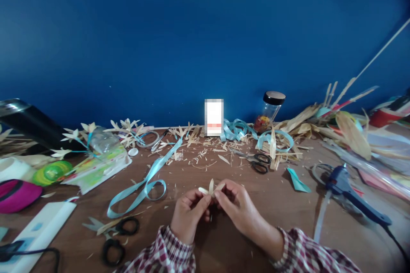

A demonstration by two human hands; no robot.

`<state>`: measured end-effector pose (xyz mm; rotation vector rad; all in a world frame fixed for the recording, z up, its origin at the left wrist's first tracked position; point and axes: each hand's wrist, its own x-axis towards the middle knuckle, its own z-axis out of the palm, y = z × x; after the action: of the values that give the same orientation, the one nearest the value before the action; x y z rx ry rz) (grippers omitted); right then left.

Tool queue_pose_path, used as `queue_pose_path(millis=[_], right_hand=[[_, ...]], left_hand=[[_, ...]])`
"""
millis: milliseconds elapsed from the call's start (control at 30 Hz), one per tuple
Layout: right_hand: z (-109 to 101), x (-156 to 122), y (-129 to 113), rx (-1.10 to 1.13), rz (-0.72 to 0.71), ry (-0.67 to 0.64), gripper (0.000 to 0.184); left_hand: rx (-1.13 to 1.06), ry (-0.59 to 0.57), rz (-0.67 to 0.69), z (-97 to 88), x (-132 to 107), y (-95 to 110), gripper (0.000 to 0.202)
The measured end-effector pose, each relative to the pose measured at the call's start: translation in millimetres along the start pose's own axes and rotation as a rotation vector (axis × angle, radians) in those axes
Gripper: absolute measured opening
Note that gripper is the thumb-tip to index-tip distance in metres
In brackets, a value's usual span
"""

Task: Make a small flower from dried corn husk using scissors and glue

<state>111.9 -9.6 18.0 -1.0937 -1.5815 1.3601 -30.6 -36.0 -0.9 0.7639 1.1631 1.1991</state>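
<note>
Both hands meet low in the middle of the view, around a small flower of pale corn-husk petals (211, 186). My left hand (191, 212) pinches its base between thumb and fingers. On the other side my right hand (238, 204) has thumb and forefinger closed on a petal at the flower's right. One petal stands upright between the fingertips and another points left. The base of the flower is mostly hidden by my fingers. Light blue ribbon (150, 181) lies loosely curled beyond my left hand, and black-handled scissors (113, 234) rest open to its left.
A blue glue gun (352, 194) with a cord lies at the right. Second scissors (261, 162), husk scraps (201, 153) and a lidded jar (270, 111) are farther back. At the left are finished husk flowers (86, 136), a power strip (45, 232) and a tape roll (53, 172).
</note>
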Motion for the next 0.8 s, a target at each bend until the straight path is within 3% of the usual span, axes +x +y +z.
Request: queue_pose_path(millis=[533, 600, 800], right_hand=[[1, 0, -2, -0.007, -0.042, -0.005, 0.02], [-1, 3, -1, 0.038, -0.033, 0.038, 0.022], [-16, 17, 3, 0.17, 0.008, 0.337, 0.024]], left_hand=[[-0.201, 0.071, -0.019, 3.3, -1, 6, 0.024], [-0.264, 0.088, -0.06, 2.5, 0, 9, 0.026], [-0.312, 0.126, -0.163, 1.6, 5, 23, 0.024]])
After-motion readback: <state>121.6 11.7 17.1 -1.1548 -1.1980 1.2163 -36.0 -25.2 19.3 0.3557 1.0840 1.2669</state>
